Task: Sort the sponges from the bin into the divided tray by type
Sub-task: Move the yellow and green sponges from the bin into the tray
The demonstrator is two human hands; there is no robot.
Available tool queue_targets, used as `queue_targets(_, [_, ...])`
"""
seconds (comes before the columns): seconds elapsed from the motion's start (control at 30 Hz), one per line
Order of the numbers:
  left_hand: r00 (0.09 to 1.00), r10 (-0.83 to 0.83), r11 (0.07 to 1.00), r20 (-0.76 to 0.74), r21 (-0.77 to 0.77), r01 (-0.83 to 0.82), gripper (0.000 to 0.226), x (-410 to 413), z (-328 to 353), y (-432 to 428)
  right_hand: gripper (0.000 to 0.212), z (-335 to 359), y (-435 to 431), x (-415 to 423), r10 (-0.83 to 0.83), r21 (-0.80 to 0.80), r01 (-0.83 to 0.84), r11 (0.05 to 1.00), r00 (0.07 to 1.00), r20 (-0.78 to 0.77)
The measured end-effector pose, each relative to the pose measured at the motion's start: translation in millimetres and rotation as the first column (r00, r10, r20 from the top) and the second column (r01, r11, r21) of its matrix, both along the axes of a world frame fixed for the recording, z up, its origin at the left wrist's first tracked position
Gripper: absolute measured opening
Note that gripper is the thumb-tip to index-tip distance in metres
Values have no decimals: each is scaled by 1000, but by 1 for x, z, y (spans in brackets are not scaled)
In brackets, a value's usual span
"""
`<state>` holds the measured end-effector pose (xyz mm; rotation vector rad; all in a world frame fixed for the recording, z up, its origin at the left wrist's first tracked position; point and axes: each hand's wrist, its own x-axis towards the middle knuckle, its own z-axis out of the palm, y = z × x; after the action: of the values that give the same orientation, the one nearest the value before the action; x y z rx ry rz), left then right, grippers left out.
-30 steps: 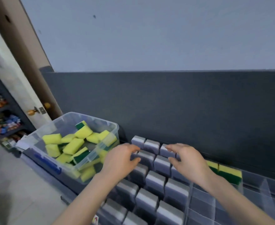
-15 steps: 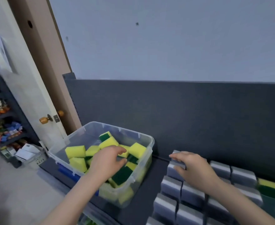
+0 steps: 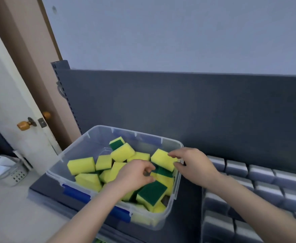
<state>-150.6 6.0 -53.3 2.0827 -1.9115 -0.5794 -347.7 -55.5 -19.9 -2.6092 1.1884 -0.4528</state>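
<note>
Both grips reach into the clear bin (image 3: 161,218), left hand (image 3: 135,174) curled among yellow-and-green sponges (image 3: 84,165), right hand (image 3: 192,163) open, fingertips touching one, apparently picking sponges for the tray beside it.

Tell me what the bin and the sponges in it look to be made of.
Bin: clear, slightly frosted plastic, since the sponges show through its walls; its blue clips look like opaque plastic. Sponges: soft yellow foam, matte, with a dark green layer on one face, probably a fibrous scouring pad; texture is too blurred to confirm.
</note>
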Motion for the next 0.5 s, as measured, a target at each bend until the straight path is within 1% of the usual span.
queue_targets(0.1, [994, -99, 986, 54, 139, 91, 56, -5, -11, -10, 38, 2, -14, 21, -4, 3, 5, 1000, 998, -62])
queue_targets(0.2, [982, -160, 957, 103, 260, 128, 72, -5, -18, -12, 38, -1, -32, 36, 20, -11, -23, 1000, 983, -183])
queue_targets(0.37, [940, -280, 902, 196, 388, 187, 82, -12, -16, -8, 42, -17, -55, 60, 24, 48, -6, 999, 922, -387])
queue_targets(0.43, [948, -264, 898, 177, 402, 176, 83, -13, -17, -7, 37, -27, -59, 74, 1, 40, 20, 999, 885, -465])
queue_targets(0.5, [972, -208, 910, 113, 387, 150, 87, -12, -18, -7, 25, -35, -59, 87, -29, 22, 47, 999, 855, -517])
